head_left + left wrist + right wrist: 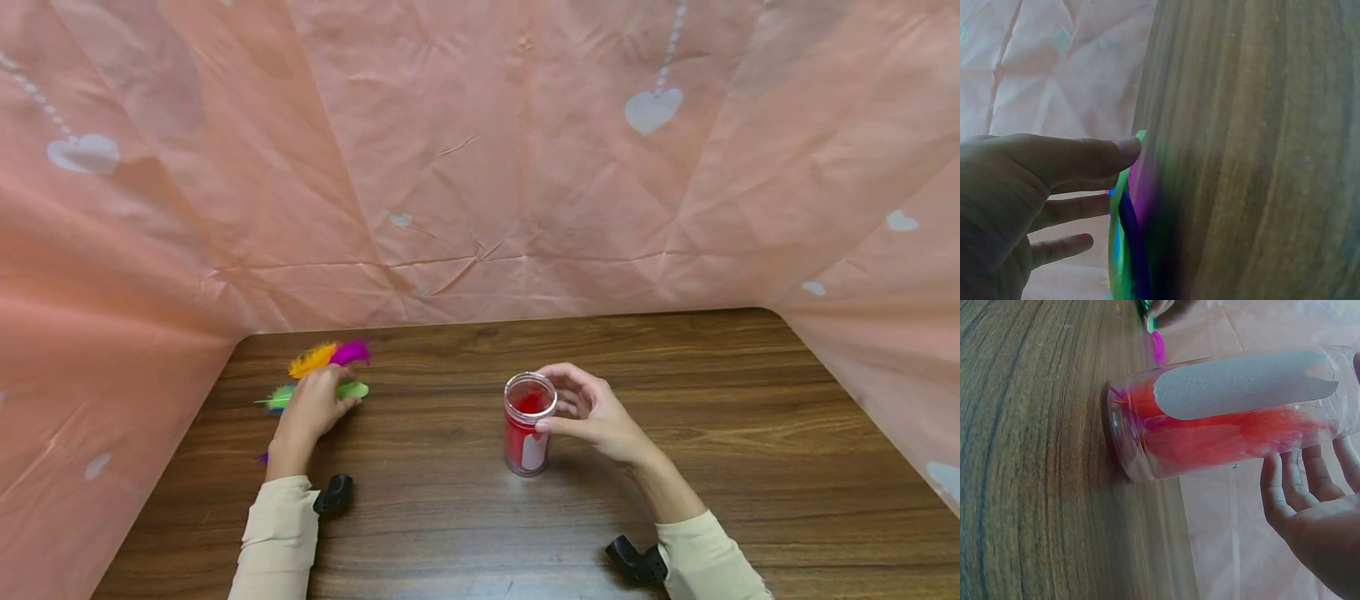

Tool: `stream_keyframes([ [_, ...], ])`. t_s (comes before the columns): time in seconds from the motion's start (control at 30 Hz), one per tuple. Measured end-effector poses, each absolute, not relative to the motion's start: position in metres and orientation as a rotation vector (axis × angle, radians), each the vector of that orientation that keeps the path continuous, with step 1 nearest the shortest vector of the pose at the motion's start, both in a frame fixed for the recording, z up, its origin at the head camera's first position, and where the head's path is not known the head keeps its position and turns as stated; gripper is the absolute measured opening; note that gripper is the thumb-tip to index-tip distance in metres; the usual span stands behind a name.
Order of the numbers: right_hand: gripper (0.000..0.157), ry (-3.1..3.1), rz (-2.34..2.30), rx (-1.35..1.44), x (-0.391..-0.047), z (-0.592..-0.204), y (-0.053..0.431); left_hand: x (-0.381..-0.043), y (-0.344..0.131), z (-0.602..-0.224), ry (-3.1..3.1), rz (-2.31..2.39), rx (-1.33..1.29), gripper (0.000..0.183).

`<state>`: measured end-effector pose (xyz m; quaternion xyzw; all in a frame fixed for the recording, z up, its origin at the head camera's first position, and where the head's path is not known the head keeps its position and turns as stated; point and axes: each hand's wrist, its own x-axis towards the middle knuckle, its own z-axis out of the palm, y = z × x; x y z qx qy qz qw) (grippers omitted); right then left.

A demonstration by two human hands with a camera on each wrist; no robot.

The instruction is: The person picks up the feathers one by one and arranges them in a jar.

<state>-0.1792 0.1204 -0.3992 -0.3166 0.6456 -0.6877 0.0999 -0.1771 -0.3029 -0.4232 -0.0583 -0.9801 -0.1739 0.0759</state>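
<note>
Green feather (pixel 352 390) at the partly closed left grip (pixel 311 404), pinch unclear, looks light, soft, best taken mid-length; the right grip (pixel 596 415) curls around a smooth, clear jar (pixel 519 435).

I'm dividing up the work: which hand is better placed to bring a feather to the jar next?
Left, probably: the left hand is at the green feather, with the orange feather just beyond. The right hand holds the jar, farther off.
</note>
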Motion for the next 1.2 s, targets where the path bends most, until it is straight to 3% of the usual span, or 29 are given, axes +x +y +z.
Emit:
stream_keyframes([
  [1.2, 0.055, 1.927, -2.033, -0.933, -0.1784, -0.3996, 0.1196, -0.1758, -0.3039, -0.4324, -2.951, -0.493, -0.101, 0.010],
])
